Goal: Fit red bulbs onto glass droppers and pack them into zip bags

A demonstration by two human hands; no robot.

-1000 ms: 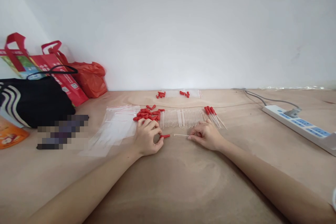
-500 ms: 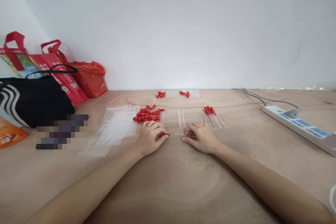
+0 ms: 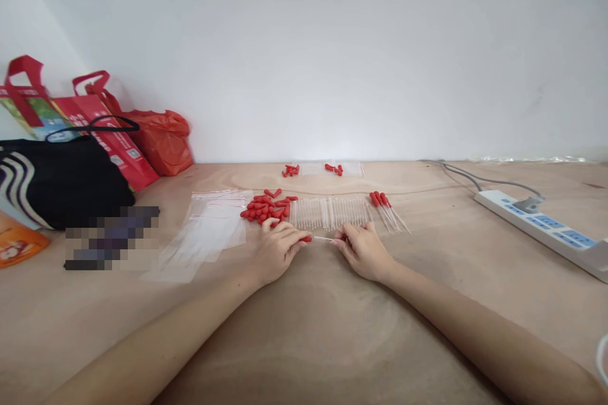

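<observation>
My left hand (image 3: 281, 250) pinches a small red dropper bulb (image 3: 307, 239) between thumb and fingertips, its end pointing right. Across a short gap, my right hand (image 3: 361, 249) grips a thin clear dropper tube (image 3: 323, 238) whose tip points left at the bulb; the two look just apart. A heap of red bulbs (image 3: 263, 207) lies just beyond my left hand. Beyond both hands, a row of clear tubes (image 3: 327, 213) lies side by side. Several droppers with red bulbs fitted (image 3: 386, 205) rest to the right of the row.
Clear zip bags (image 3: 209, 234) lie left of the heap. Near the wall are more red bulbs (image 3: 291, 171) and a small clear bag (image 3: 352, 169). A power strip (image 3: 541, 228) sits at right. Shopping bags (image 3: 109, 139) and a black bag (image 3: 66, 180) stand at left.
My left fingers have closed more tightly around the red bulb, leaving its end showing. The tube in my right hand has risen slightly into line with it, with more of my fingers curled in.
</observation>
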